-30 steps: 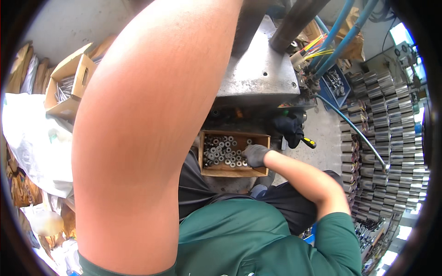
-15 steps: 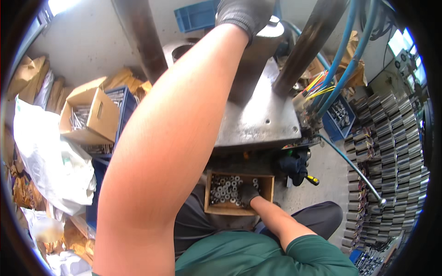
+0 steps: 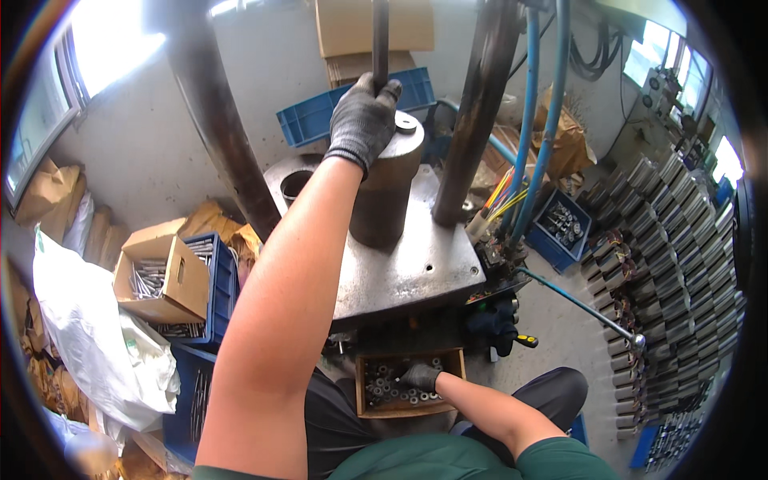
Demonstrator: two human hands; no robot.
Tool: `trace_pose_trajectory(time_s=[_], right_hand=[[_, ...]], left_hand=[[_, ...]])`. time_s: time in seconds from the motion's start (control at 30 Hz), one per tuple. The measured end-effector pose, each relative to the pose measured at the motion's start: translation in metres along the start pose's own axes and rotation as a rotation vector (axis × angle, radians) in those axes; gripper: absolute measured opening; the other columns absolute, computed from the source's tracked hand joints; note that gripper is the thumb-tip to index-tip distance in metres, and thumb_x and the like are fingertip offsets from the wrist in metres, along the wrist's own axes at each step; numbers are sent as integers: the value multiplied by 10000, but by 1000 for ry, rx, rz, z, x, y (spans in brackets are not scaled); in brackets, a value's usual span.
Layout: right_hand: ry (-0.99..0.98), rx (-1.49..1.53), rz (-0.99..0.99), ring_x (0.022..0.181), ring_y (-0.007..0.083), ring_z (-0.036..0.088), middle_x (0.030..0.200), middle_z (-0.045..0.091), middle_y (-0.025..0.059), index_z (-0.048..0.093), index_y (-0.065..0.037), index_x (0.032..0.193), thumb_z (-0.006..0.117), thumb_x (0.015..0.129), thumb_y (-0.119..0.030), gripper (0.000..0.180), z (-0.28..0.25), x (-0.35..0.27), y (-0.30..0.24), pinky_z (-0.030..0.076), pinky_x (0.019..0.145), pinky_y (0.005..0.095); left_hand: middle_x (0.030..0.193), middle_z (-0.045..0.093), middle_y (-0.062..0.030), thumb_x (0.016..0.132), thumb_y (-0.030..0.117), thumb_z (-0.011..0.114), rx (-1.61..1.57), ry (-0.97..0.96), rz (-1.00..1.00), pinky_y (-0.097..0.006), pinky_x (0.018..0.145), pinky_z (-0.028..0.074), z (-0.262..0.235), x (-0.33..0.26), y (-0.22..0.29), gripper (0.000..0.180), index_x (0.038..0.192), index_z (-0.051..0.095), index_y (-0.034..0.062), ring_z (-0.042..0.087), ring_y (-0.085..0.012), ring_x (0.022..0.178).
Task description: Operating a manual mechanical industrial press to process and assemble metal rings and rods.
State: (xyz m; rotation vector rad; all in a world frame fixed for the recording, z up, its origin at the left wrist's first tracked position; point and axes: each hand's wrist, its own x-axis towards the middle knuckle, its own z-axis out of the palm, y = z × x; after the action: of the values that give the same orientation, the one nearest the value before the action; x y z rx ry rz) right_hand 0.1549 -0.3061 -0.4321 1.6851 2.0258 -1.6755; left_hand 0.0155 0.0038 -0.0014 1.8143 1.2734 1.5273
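My left hand, in a dark grey knit glove, is raised and wrapped round the lower end of a dark upright metal rod. Just beside and below it stands a thick metal cylinder with a pale round top, set on the steel plate of a press-like machine. Low in front of me, my gloved right hand reaches into a wooden box of small ring-shaped metal parts. Its fingers are drawn together among the rings; whatever they pinch is too small to name.
Two thick steel columns rise from the machine. Blue hoses and coloured wires hang at right, above a blue crate of metal parts. Stacked metal cylinders line the right side. Cartons, blue bins and a white sack crowd the left.
The view has tilted upward, bringing the rod and the whole left hand into sight. The right hand has shifted within the box, with its fingers now pointing left.
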Motion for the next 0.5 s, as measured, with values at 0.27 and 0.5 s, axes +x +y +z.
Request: trace_pose_trajectory(time_s=[0.27, 0.5], right_hand=[[8, 551, -418, 975, 115, 673, 1040, 753, 42, 733, -11, 1164, 794, 917, -161, 296, -153, -127, -161, 542, 894, 282], [1012, 151, -893, 987, 163, 722, 1063, 765, 137, 706, 3, 1180, 787, 904, -128, 316, -309, -132, -285, 573, 876, 321]], left_hand=[[1095, 734, -182, 1008, 441, 590, 82, -83, -103, -481, 935, 513, -3, -9, 22, 378, 1221, 653, 134, 674, -396, 1095], [1060, 735, -192, 1014, 423, 601, 119, -64, -104, -492, 906, 513, -7, -12, 22, 348, 1166, 648, 114, 676, -410, 1074]])
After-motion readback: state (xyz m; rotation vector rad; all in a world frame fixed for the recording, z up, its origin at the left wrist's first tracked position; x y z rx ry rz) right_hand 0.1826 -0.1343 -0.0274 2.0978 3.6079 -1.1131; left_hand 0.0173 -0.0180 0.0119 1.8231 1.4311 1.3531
